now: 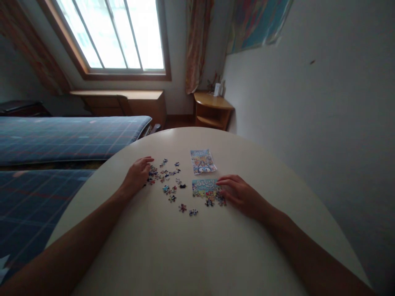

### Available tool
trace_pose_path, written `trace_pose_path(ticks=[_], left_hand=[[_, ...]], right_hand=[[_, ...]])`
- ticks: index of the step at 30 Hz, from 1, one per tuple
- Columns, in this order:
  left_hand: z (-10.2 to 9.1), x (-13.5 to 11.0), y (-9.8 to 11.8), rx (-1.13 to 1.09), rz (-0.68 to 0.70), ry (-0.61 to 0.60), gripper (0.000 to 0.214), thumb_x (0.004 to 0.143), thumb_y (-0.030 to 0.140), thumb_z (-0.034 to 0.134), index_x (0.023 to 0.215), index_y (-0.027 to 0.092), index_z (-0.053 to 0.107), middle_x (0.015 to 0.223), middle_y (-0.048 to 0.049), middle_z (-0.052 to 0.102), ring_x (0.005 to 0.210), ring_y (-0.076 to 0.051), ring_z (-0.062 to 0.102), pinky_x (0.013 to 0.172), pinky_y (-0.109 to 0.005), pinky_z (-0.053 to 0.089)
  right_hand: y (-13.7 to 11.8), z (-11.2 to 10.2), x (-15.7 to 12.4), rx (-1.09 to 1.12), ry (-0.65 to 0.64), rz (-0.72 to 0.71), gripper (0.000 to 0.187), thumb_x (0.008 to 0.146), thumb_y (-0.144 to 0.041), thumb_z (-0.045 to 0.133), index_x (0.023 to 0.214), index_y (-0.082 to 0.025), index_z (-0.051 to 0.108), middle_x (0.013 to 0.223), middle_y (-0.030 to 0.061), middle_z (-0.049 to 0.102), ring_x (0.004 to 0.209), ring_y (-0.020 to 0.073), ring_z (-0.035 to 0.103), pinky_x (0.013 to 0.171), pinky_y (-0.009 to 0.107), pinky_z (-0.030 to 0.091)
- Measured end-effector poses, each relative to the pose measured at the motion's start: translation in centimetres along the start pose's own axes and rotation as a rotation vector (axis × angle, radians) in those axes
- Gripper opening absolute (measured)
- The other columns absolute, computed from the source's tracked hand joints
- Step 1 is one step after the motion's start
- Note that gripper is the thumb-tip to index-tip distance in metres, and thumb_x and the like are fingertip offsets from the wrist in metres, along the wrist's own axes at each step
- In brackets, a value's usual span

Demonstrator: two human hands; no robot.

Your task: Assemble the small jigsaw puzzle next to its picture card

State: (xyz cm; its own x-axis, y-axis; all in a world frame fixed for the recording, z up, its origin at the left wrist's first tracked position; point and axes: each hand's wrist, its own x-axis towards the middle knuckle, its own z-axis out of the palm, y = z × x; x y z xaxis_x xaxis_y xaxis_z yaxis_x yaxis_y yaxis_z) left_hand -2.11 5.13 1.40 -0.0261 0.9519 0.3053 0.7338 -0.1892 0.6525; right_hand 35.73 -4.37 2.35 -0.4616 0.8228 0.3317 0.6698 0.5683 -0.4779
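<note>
A partly joined jigsaw puzzle (203,188) lies on the table, its straight upper edge facing the window and its lower edge ragged. My right hand (239,193) rests at its right side, fingers stretched out and touching it. To the left, my left hand (138,173) lies beside a heap of loose puzzle pieces (152,174), fingers extended over the heap's edge. More single pieces, such as a reddish one (182,208) and a pale one (193,212), are scattered between the hands. Beyond the puzzle lies a creased picture sheet (203,161) with printed cartoon figures.
The round white table (173,250) fills the foreground. A bed with a blue plaid cover (70,137) stands to the left. At the back are a wooden desk (123,95) under the window (114,33) and a corner shelf (212,100). A white wall (302,123) runs along the right.
</note>
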Motion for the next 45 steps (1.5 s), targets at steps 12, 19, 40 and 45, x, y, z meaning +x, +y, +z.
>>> trace_pose_path(ticks=[12,19,40,45], left_hand=[[-2.5,0.0,-0.6,0.086,-0.055,0.021,0.042,0.086,0.04,0.045,0.11,0.016,0.071,0.103,-0.0105,0.074,0.093,-0.026,0.07,0.084,-0.034,0.053],[-3.3,-0.7,-0.4,0.311,-0.011,-0.038,0.041,0.085,0.036,0.046,0.114,0.018,0.069,0.118,-0.0105,0.069,0.104,-0.027,0.065,0.098,-0.037,0.046],[-6.3,-2.4,1.2,0.595,-0.09,-0.434,0.021,0.078,0.039,0.058,0.088,0.026,0.071,0.093,-0.0058,0.074,0.083,-0.024,0.067,0.066,-0.03,0.044],[-6.5,-2.2,0.8,0.615,-0.114,-0.392,0.02,0.078,0.034,0.055,0.085,0.025,0.071,0.092,-0.0077,0.074,0.083,-0.026,0.067,0.066,-0.031,0.044]], right_hand=[[0.0,0.2,0.4,-0.006,-0.029,0.002,0.024,0.094,-0.032,0.055,0.116,-0.024,0.063,0.12,0.0101,0.066,0.115,0.025,0.059,0.1,0.046,0.047],[0.1,0.3,0.6,-0.018,-0.038,0.012,0.026,0.094,-0.034,0.055,0.117,-0.024,0.063,0.121,0.0107,0.065,0.115,0.0255,0.059,0.101,0.046,0.047],[0.1,0.2,0.7,-0.019,-0.048,0.035,0.029,0.094,-0.037,0.054,0.118,-0.024,0.064,0.121,0.0115,0.065,0.116,0.0277,0.058,0.101,0.05,0.047],[0.1,0.2,0.7,-0.021,-0.039,0.033,0.028,0.094,-0.037,0.055,0.117,-0.024,0.065,0.121,0.0118,0.066,0.115,0.0281,0.059,0.099,0.05,0.048]])
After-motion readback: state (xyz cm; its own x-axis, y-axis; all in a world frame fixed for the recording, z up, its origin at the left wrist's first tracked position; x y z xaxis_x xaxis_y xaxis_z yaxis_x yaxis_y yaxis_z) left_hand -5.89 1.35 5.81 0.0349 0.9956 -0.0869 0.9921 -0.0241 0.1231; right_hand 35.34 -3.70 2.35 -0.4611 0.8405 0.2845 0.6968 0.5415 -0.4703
